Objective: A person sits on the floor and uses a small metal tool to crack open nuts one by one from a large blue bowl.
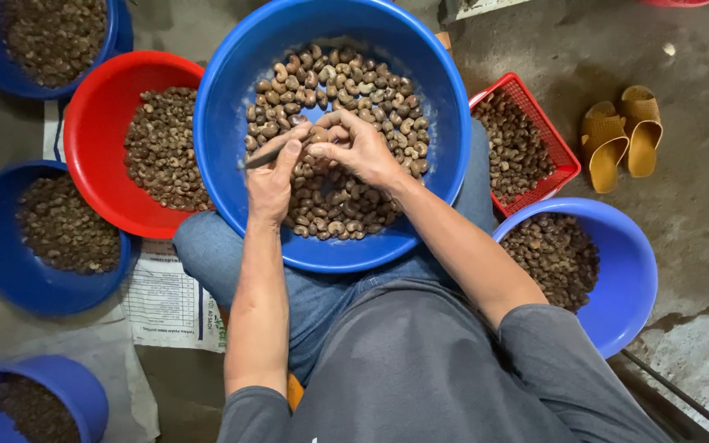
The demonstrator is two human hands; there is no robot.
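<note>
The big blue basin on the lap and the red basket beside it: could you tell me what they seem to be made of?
Blue basin: likely plastic, with a smooth, even-coloured, slightly glossy wall. Red basket: likely moulded plastic too, with a fine open mesh and a solid rim.

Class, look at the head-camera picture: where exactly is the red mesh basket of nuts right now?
The red mesh basket sits on the floor at the person's right, between the large blue basin on the lap and the yellow sandals, just above another blue bowl.
</note>
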